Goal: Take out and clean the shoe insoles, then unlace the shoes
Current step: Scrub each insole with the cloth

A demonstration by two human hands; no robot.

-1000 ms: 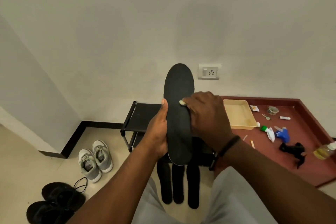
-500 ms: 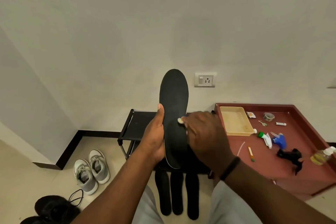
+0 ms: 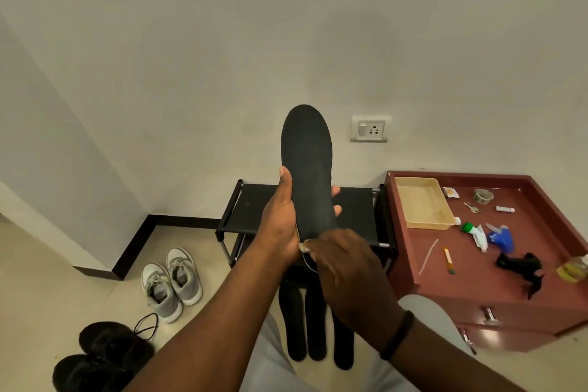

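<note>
My left hand (image 3: 280,223) grips a black insole (image 3: 307,165) upright in front of me, thumb on its left edge and fingertips showing at its right edge. My right hand (image 3: 346,270) pinches a small white wipe (image 3: 304,247) against the insole's heel end. Three more black insoles (image 3: 315,325) lean against the black rack, down on the floor. A grey pair of sneakers (image 3: 171,283) stands on the floor to the left. A black pair of shoes (image 3: 98,356) with a loose lace lies at the bottom left.
A low black rack (image 3: 254,210) stands against the wall behind the insole. To its right a maroon cabinet (image 3: 477,280) carries a beige tray (image 3: 423,204), a blue spray head (image 3: 502,237), keys, a tape roll and small bottles. A wall socket (image 3: 369,129) sits above.
My right hand has slid the wipe down the insole from its middle to the heel end. The left hand keeps holding the insole upright.
</note>
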